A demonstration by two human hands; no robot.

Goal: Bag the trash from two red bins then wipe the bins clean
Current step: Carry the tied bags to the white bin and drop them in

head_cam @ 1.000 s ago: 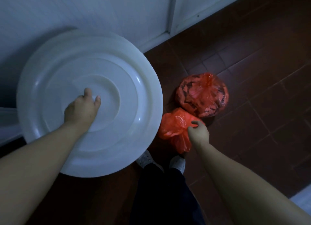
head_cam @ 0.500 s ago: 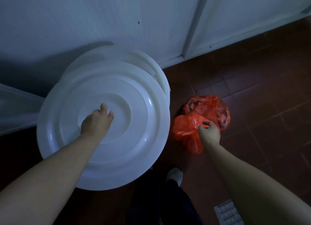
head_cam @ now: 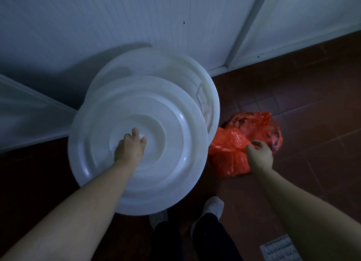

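Observation:
My left hand grips the centre of a large round white lid, held tilted and shifted off a big white barrel whose rim and part of whose inside show behind it. My right hand pinches the gathered top of a small red trash bag, just right of the barrel. A second, fuller red trash bag sits on the floor behind it, touching it. No red bin is in view.
White panelled walls meet in a corner behind the barrel. The floor is dark red-brown tile. My feet in white shoes stand below the lid. A perforated white floor grate lies at the bottom right.
The lid has come off the barrel and moved toward me, uncovering the barrel's far rim and opening. My right hand has raised the small red bag closer to the barrel.

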